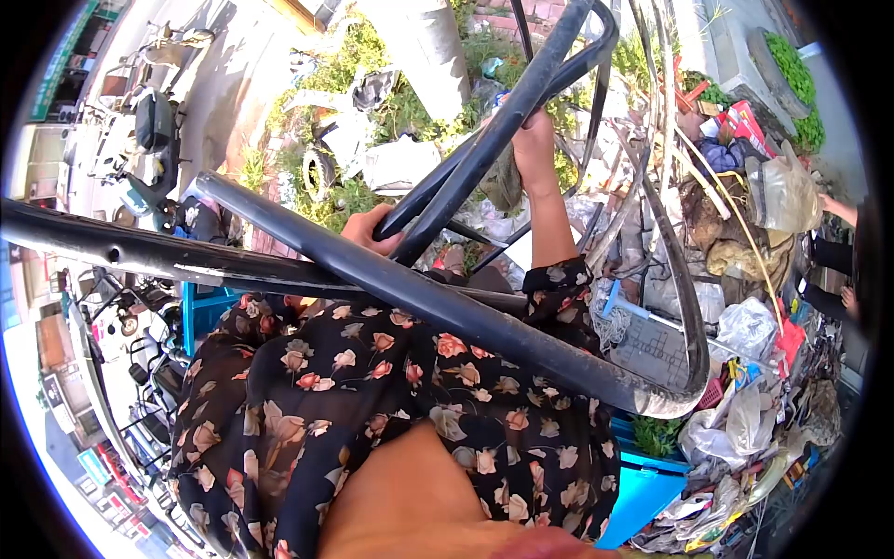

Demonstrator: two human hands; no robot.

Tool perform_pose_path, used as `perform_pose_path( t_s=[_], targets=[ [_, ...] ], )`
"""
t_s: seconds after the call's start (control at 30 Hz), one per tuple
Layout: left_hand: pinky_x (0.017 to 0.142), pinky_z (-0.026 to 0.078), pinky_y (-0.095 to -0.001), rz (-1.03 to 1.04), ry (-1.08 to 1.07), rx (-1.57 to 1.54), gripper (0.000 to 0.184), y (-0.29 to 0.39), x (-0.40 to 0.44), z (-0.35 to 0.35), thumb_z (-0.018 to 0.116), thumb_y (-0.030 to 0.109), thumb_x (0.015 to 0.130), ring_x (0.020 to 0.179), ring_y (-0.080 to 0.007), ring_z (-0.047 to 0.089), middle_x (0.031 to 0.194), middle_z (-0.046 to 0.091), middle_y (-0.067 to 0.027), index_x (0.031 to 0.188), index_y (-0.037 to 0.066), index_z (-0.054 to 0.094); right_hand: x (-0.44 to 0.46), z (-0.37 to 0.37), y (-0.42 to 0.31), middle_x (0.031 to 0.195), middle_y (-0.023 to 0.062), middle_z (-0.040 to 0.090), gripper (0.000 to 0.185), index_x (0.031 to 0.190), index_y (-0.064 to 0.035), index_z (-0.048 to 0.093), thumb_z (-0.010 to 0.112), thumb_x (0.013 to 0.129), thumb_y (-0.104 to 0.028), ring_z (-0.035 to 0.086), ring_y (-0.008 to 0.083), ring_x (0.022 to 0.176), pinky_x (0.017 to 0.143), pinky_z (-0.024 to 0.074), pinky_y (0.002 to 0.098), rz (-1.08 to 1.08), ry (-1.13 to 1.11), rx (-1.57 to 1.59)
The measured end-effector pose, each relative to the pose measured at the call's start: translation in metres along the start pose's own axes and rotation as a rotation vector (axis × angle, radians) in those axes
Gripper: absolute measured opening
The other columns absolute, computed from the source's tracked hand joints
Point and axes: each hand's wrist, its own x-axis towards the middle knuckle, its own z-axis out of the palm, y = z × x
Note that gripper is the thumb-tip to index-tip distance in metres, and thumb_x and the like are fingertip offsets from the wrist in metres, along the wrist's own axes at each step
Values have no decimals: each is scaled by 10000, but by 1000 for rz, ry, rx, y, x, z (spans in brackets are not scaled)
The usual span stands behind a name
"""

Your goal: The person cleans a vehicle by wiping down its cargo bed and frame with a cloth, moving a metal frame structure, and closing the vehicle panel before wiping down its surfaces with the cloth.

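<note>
Bent black tubing [484,340] crosses in front of my chest, with a long arm reaching the left edge and a rounded bend at lower right. One straight piece has a small hole near its left end. My left hand [368,229] is closed around the tubing near the middle, its fingers partly hidden behind it. Higher up and to the right, my right hand [535,144] grips the upper part of the tubing close to its top bend. Whether the tubes are one joined frame or separate pieces I cannot tell.
Bags, cloth and scrap lie heaped at right, with a clear plastic bag [747,326] among them. Another person's arm [840,209] shows at the right edge. Parked motorbikes [154,121] stand at left. A blue container [647,489] is beside me; weeds [410,182] grow ahead.
</note>
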Motion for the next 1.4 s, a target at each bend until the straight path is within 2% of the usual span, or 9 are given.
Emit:
perform_pose_path(
  t_s=[0.1,0.13,0.27,0.53,0.7,0.97,1.1,1.23,1.4],
  targets=[
    [647,485,-258,64,-54,23,308,-35,-18,-25,688,228,896,693,-101,612,755,648,-36,1135,58,595,-16,32,-14,773,-8,593,176,885,-47,570,686,892,-178,575,88,706,684,473,243,-23,-1,-153],
    [648,486,-262,58,-89,57,301,-32,-19,-31,686,228,896,696,-104,615,755,650,-37,1130,62,596,-21,35,-20,898,2,624,245,1030,-8,579,711,885,-154,585,72,793,717,482,243,19,-28,-153],
    [652,488,-276,30,-108,80,272,-33,-25,-36,677,227,894,709,-116,627,754,655,-42,1109,79,598,-33,42,-17,886,14,628,274,1028,2,576,737,859,-140,600,83,795,722,493,250,-49,-8,-93],
    [660,492,-305,-71,-134,67,215,-55,-41,-74,659,223,892,735,-139,650,751,666,-51,1068,112,604,-88,41,1,910,38,645,261,1034,-1,542,707,869,-119,613,100,823,759,484,251,147,-48,83],
    [637,484,-356,-174,-22,646,160,5,-18,-91,652,192,846,708,-213,666,723,656,-66,993,155,600,-85,33,13,876,12,631,194,995,-7,578,683,899,-138,556,68,777,729,442,236,164,-5,192],
    [558,476,-363,276,58,745,248,-42,-26,-143,692,323,782,607,-252,629,688,628,-79,884,116,601,-119,58,3,939,-27,565,218,1079,-36,576,657,917,-159,499,60,882,805,404,243,328,-98,306],
    [571,491,-374,454,5,857,247,-14,-31,-166,707,267,784,646,-283,637,727,606,-95,928,98,600,-129,58,-13,1009,-18,557,261,1137,-51,562,652,914,-152,514,75,965,879,408,258,327,-195,265],
    [653,497,-375,437,-10,927,225,-7,-42,-173,690,183,784,759,-287,656,801,629,-100,967,91,597,-138,60,-27,1093,-20,536,283,1153,-49,570,662,912,-165,520,81,1000,919,411,267,342,-227,242],
    [702,502,-377,319,-17,896,361,-31,-60,-185,759,221,748,795,-281,653,863,653,-98,1051,84,619,-147,58,-39,1101,-1,553,286,1157,-33,587,666,918,-169,527,88,1005,901,425,274,333,-284,100]
  ],
)
